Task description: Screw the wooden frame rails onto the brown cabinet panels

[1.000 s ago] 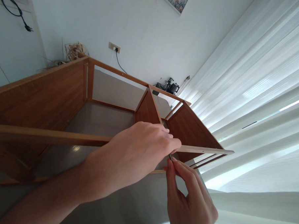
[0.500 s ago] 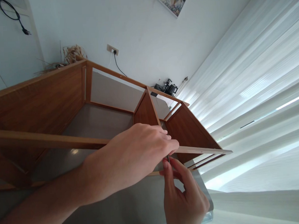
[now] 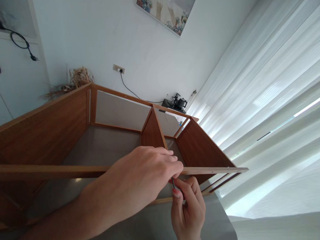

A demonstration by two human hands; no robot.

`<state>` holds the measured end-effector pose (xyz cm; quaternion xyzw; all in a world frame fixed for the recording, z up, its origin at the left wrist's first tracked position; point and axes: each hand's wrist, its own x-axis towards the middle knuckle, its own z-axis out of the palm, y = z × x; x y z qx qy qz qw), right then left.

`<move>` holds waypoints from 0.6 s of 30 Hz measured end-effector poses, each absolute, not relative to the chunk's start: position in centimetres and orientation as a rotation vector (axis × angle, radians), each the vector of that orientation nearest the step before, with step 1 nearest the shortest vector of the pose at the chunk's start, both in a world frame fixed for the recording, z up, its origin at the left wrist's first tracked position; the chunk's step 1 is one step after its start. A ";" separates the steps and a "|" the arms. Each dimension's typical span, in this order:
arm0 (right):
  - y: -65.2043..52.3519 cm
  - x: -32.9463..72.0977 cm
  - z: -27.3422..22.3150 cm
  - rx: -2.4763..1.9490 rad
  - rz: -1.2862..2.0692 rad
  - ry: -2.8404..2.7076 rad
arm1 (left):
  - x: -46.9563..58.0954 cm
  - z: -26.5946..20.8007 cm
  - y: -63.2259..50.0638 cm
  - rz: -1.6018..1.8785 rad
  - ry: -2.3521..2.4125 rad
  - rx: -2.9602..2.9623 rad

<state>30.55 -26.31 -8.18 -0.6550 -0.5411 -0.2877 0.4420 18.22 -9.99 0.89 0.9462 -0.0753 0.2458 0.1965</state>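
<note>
A wooden frame (image 3: 58, 171) with upright panels lies across the grey table (image 3: 132, 225). My left hand (image 3: 149, 171) is closed over its near rail, where the middle panel (image 3: 152, 128) meets it. The fingertips show on the far side, while the thumb side hides the joint. Just below the rail, my right hand (image 3: 189, 207) pinches a thin, bent, dark hex key (image 3: 173, 184) between thumb and forefinger. The key's upper end reaches the underside of the rail beneath my left hand; its tip is hidden.
A right end panel (image 3: 200, 141) and a left side panel (image 3: 49, 125) stand up from the frame. Behind are dried stalks (image 3: 81, 76), a wall socket (image 3: 119, 68) with a cord, and a black coffee maker (image 3: 179, 102). White curtains (image 3: 267, 94) hang at the right.
The view has tilted up, so the frame sits lower in the picture. My right hand has turned, its fingers curling more, and more of the hex key shows. My left hand keeps its hold.
</note>
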 end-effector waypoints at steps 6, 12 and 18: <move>-26.0 29.5 -8.6 -1.557 -0.537 -1.186 | 18.2 0.6 -10.0 0.686 -0.175 2.650; -25.8 29.7 -7.5 -1.449 -0.392 -1.185 | 18.2 0.6 -10.1 0.690 -0.170 2.638; -25.2 30.4 -8.6 -1.357 -0.420 -1.155 | 18.2 1.0 -10.0 0.659 -0.194 2.651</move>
